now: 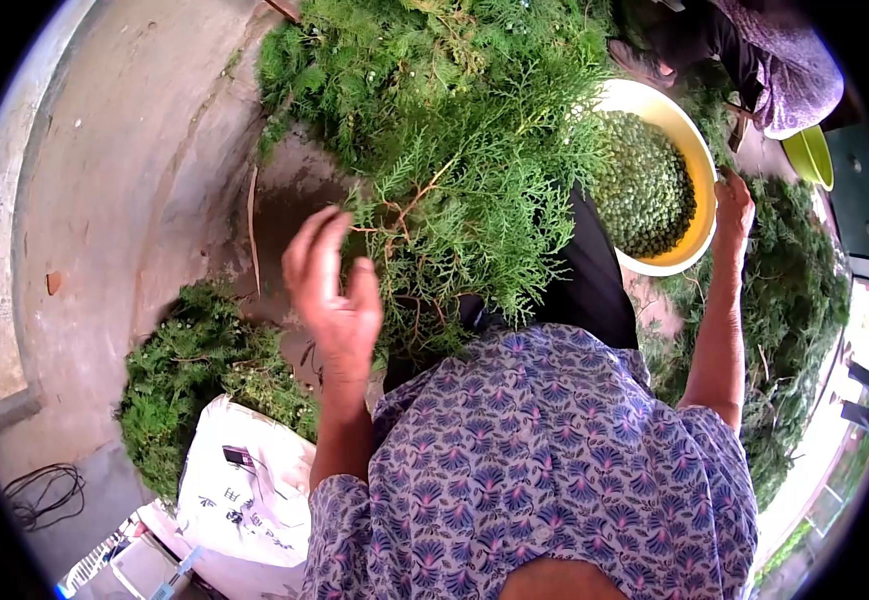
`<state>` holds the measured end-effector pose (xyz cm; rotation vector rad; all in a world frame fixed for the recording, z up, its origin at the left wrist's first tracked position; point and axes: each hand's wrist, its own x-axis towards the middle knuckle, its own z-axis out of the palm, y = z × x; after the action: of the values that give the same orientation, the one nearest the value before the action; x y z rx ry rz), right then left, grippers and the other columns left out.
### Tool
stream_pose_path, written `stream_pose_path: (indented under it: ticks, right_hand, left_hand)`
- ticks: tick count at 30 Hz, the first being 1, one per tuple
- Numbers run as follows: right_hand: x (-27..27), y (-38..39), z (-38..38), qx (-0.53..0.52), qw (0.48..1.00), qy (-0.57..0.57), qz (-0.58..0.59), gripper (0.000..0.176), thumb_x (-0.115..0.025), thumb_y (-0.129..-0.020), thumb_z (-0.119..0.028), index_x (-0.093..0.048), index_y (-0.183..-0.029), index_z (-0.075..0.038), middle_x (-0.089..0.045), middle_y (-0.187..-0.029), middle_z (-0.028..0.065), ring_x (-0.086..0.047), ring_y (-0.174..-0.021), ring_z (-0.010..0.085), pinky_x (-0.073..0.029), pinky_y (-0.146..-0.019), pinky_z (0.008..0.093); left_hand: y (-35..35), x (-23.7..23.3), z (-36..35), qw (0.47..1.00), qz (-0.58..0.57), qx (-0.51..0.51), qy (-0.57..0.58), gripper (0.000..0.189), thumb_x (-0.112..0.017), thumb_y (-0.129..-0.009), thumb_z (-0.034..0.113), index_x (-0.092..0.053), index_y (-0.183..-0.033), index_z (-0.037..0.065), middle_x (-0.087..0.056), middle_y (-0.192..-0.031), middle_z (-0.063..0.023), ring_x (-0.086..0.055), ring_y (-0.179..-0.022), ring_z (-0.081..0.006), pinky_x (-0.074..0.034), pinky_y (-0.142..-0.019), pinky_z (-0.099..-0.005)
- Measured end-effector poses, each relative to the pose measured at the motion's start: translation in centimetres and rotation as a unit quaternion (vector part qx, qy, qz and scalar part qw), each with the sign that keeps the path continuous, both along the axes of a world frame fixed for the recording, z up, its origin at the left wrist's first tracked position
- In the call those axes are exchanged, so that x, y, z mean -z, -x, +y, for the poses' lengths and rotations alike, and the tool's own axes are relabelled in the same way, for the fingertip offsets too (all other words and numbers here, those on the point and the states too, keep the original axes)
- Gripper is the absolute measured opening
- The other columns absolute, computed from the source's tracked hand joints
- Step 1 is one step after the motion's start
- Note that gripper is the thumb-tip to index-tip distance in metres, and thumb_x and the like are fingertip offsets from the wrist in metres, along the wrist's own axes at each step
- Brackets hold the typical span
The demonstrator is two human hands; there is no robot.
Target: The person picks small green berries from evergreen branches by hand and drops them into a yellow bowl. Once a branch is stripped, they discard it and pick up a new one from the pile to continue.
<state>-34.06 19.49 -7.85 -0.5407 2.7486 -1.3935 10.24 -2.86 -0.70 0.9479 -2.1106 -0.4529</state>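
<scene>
My left hand (335,290) is raised beside the lap, fingers apart, with nothing seen in it. Its fingertips are close to the bare woody end of a leafy green conifer branch (475,210), which lies over my legs. To the right, my right hand (735,208) grips the outer rim of a yellow basin (704,180). Many small round green berries (645,185) partly fill this basin, which sits tilted beside my knee. The branch's foliage overlaps the basin's left edge.
A large heap of cut branches (375,80) lies ahead, with more branches (790,310) at right and a smaller pile (195,370) at left. A white sack (245,500) stands behind that pile. Another person (795,70) sits at upper right near a green basin (810,157). A black cable (47,495) lies lower left.
</scene>
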Motion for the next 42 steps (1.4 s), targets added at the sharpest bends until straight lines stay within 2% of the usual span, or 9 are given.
stream_pose_path:
  ticks: [8,10,13,18,21,25,30,37,42]
  right_hand:
    - [-5.4,-13.1,-9.0,-0.207,0.965,0.152,0.050,0.019,-0.056,-0.080,0.002,-0.064,-0.096,-0.005,-0.063,-0.092,0.0082,-0.059,-0.082,0.0145,-0.049,-0.073,0.0247]
    - [-7.1,-16.5,-10.2,-0.254,0.950,0.171,0.054,0.015,-0.056,-0.081,0.003,-0.062,-0.093,-0.003,-0.063,-0.088,0.0067,-0.058,-0.077,0.0133,-0.049,-0.068,0.0239]
    - [-8.9,-20.8,-11.7,-0.338,0.918,0.192,0.081,0.018,-0.055,-0.077,0.009,-0.059,-0.091,-0.002,-0.060,-0.087,0.0103,-0.058,-0.081,0.0190,-0.047,-0.071,0.0281]
    - [-10.5,-24.6,-13.8,-0.444,0.859,0.159,0.199,0.022,-0.059,-0.071,0.009,-0.060,-0.090,-0.002,-0.057,-0.088,0.0128,-0.056,-0.084,0.0275,-0.045,-0.072,0.0345]
    - [-10.4,-25.1,-15.1,-0.444,0.860,0.223,0.113,0.021,-0.057,-0.071,0.011,-0.059,-0.089,-0.001,-0.057,-0.086,0.0129,-0.057,-0.083,0.0280,-0.046,-0.071,0.0333]
    - [-9.8,-25.2,-16.5,-0.454,0.858,0.231,0.064,0.021,-0.054,-0.073,0.012,-0.059,-0.089,0.001,-0.058,-0.088,0.0148,-0.059,-0.083,0.0293,-0.048,-0.069,0.0322]
    - [-6.7,-24.3,-17.5,-0.489,0.854,0.128,0.125,0.023,-0.049,-0.073,0.012,-0.057,-0.093,0.003,-0.058,-0.093,0.0165,-0.059,-0.085,0.0320,-0.049,-0.070,0.0357]
    - [-6.4,-23.7,-16.9,-0.510,0.786,-0.118,0.328,0.024,-0.060,-0.078,-0.017,-0.057,-0.099,-0.006,-0.057,-0.090,0.0077,-0.053,-0.094,0.0243,-0.033,-0.092,0.0428]
    - [-5.4,-21.7,-16.3,-0.541,0.790,-0.094,0.272,0.016,-0.061,-0.078,-0.016,-0.060,-0.092,-0.009,-0.052,-0.081,0.0069,-0.052,-0.089,0.0258,-0.030,-0.098,0.0481]
  left_hand:
    - [4.2,0.8,-0.2,0.982,-0.177,-0.022,0.061,0.051,-0.059,-0.060,0.002,-0.057,-0.111,0.007,-0.060,-0.101,-0.0085,-0.055,-0.092,-0.0287,-0.041,-0.082,-0.0382]
    - [4.2,2.5,-0.5,0.982,-0.131,-0.009,0.137,0.036,-0.061,-0.069,0.003,-0.060,-0.105,0.004,-0.063,-0.087,-0.0036,-0.058,-0.078,-0.0197,-0.044,-0.074,-0.0322]
    - [4.9,3.4,0.1,0.968,0.199,-0.039,-0.150,0.020,-0.055,-0.089,0.016,-0.060,-0.098,0.000,-0.060,-0.067,-0.0009,-0.048,-0.060,-0.0027,-0.038,-0.052,-0.0191]
    - [4.3,3.1,-0.6,0.901,0.323,-0.046,-0.285,0.021,-0.056,-0.087,0.015,-0.061,-0.103,0.002,-0.061,-0.081,0.0016,-0.052,-0.068,-0.0059,-0.041,-0.062,-0.0200]
    - [3.9,3.8,-0.8,0.744,0.495,-0.089,-0.439,0.025,-0.058,-0.086,0.015,-0.058,-0.103,-0.002,-0.061,-0.096,-0.0049,-0.058,-0.080,-0.0151,-0.047,-0.074,-0.0300]
    - [3.2,4.2,-1.3,0.675,0.515,-0.021,-0.528,0.027,-0.049,-0.090,0.019,-0.053,-0.104,-0.003,-0.060,-0.094,-0.0128,-0.060,-0.084,-0.0237,-0.050,-0.075,-0.0362]
    - [3.3,4.0,-0.9,0.653,0.555,0.030,-0.515,0.026,-0.049,-0.091,0.019,-0.051,-0.105,-0.003,-0.060,-0.094,-0.0139,-0.060,-0.083,-0.0240,-0.051,-0.074,-0.0366]
    - [3.7,3.8,-1.0,0.757,0.490,-0.083,-0.424,0.035,-0.057,-0.086,0.010,-0.043,-0.113,-0.007,-0.058,-0.095,-0.0130,-0.060,-0.082,-0.0234,-0.053,-0.074,-0.0367]
    - [3.0,4.7,-1.9,0.683,0.545,-0.101,-0.475,0.022,-0.063,-0.080,0.006,-0.056,-0.099,-0.001,-0.060,-0.086,-0.0054,-0.056,-0.074,-0.0114,-0.048,-0.064,-0.0248]
